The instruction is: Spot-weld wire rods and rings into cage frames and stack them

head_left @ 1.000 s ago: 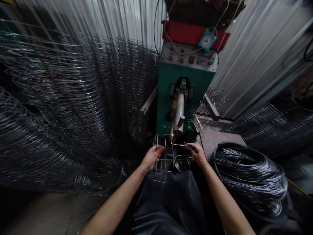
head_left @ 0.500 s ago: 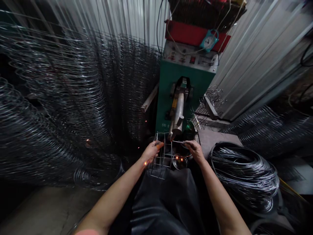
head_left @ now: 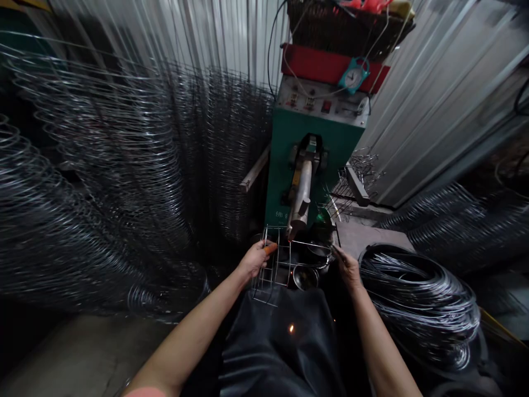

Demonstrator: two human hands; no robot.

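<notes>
My left hand (head_left: 255,259) is closed on a small wire frame (head_left: 278,263), its fingers by an orange piece (head_left: 270,248). The frame hangs above my dark apron (head_left: 281,342), its upper edge under the metal arm (head_left: 301,201) of a green machine (head_left: 276,160). My right hand (head_left: 347,267) stands to the right of the frame. Its fingertips are together, near the right end of a thin rod (head_left: 309,243) that runs left to the tip of the metal arm. Whether they grip it is too small to tell.
Tall stacks of wire rings (head_left: 136,143) fill the left side. A thick coil of wire (head_left: 417,298) lies at the right. Round bowls (head_left: 306,277) sit below the metal arm. A spark (head_left: 291,328) shows over the apron.
My right hand has moved right and slightly down, away from the metal arm, and more of the rod shows. My left hand is nearly where it was. The sparks have changed place.
</notes>
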